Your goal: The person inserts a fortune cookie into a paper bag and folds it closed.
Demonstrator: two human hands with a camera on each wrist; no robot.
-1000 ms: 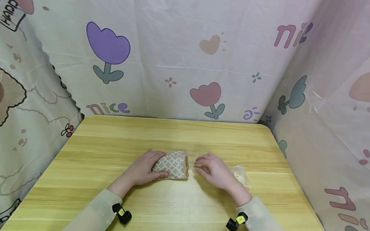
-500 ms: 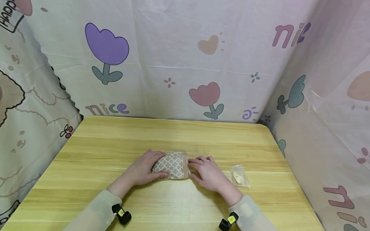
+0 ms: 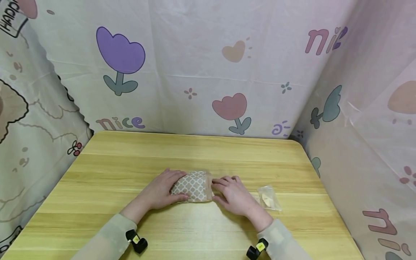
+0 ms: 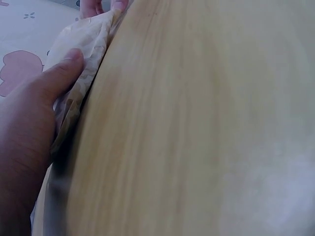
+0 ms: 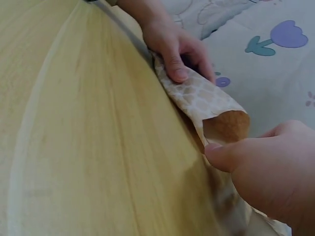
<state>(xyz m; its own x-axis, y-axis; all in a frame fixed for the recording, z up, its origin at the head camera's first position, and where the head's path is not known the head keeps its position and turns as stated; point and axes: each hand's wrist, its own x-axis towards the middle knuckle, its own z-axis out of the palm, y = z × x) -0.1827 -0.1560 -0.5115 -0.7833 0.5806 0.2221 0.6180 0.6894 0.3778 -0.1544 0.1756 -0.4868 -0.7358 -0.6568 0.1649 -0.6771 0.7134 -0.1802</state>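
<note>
A beige paper bag (image 3: pixel 193 186) with a white lattice print lies on its side mid-table. My left hand (image 3: pixel 159 191) grips its left end, thumb on the near side and fingers over the far side. At the other end, my right hand (image 3: pixel 235 196) holds the edges of the bag's mouth between thumb and fingers. The right wrist view shows the mouth gaping, with plain brown paper inside (image 5: pixel 226 127); no contents can be made out. In the left wrist view, my left thumb (image 4: pixel 66 71) presses on the bag's crumpled side.
A small clear plastic packet (image 3: pixel 269 198) with pale pieces inside lies right of my right hand, and something see-through is partly hidden by that wrist. The wooden table (image 3: pixel 195 151) ends at a printed cloth backdrop (image 3: pixel 182 47), which also hangs along both sides.
My right hand has moved left from beside the bag onto the edges of its mouth, uncovering more of the plastic packet. My left hand has stayed on the bag.
</note>
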